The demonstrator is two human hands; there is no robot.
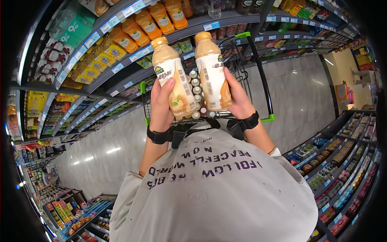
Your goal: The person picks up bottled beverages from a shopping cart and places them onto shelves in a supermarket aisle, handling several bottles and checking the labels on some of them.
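My left hand [162,105] is wrapped round a milk tea bottle [174,82] with a tan cap and a white and brown label, its thumb across the front. In my right hand [240,99] is a second, similar milk tea bottle [212,76], gripped along its right side. Both bottles are nearly upright, side by side with a gap between them, above a shopping cart [266,88] with green corner pieces and a black handle. Through the gap, several small capped bottles [196,90] show in the cart. The bottles and my hands hide much of the basket.
Ahead and to the left, shelves [94,76] hold drinks, among them orange juice bottles [147,24] and yellow packs [96,64]. Another shelf unit [338,161] with packaged goods stands at the right. Grey tiled floor [302,86] runs between them.
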